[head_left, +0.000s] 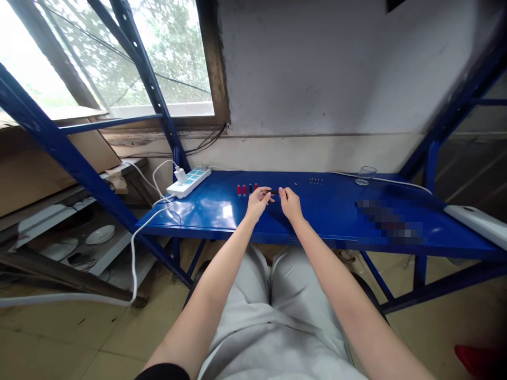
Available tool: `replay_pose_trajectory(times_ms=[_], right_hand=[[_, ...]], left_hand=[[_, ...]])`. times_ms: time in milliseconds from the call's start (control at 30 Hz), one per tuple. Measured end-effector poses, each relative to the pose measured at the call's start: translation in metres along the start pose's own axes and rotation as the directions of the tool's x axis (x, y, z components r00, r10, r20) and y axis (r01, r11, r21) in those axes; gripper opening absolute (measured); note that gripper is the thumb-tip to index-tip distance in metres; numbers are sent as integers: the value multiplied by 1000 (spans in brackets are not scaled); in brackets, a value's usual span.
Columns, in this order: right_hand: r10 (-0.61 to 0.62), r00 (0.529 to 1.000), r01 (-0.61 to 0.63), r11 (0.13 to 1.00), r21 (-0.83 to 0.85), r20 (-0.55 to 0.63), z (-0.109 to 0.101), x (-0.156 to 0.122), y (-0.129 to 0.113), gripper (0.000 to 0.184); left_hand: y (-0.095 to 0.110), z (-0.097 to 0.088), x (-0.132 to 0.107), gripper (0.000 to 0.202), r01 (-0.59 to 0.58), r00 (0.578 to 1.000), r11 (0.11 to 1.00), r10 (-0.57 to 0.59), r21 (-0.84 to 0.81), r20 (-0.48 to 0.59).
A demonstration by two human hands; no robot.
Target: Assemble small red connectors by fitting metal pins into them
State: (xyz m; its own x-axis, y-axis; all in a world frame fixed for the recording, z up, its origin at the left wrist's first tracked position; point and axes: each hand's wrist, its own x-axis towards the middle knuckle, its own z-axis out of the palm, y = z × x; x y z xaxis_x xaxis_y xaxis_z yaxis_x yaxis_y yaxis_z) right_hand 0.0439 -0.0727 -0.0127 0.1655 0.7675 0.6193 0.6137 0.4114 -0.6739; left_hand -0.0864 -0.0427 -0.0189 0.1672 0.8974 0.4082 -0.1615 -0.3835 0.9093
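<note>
Both hands meet over the middle of a blue metal shelf [325, 211]. My left hand [259, 200] and my right hand [288, 201] each pinch one end of a small dark rod-like part [274, 192] held between them. Just behind the hands, a short row of small red and black pieces [246, 189] stands on the shelf. A cluster of tiny dark pieces [316, 181] lies further right.
A white power strip [189, 181] with a plugged charger and white cable sits at the shelf's left end. A clear glass [365, 175] stands at the back right, a white object [477, 221] at the far right edge. Blue rack posts [59, 142] flank both sides.
</note>
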Motion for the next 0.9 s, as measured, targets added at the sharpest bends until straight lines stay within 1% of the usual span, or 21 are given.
replay_pose_trajectory(times_ms=[200,467,633,767,900], right_hand=[[-21,1000,21,1000,8,19,0,-1,0,41],[-25,999,24,999,24,47,1,-1,2,41],[-10,999,8,999,40,51,2,-1,3,40],[-10,998,8,999,47,57,2,-1,2,40],[-15,998,12,999,47,60,2,-2,1,40]], left_hand=[[7,-3,-9,25,58,998,998,-58,-22,12],[9,-1,-11,23,98,995,995,-98,4,-6],[4,-1,-9,22,96,995,995,-96,24,4],[-1,-2,-8,22,70,998,996,-70,52,-4],[-2,-2,-8,25,49,999,991,-46,125,-24]])
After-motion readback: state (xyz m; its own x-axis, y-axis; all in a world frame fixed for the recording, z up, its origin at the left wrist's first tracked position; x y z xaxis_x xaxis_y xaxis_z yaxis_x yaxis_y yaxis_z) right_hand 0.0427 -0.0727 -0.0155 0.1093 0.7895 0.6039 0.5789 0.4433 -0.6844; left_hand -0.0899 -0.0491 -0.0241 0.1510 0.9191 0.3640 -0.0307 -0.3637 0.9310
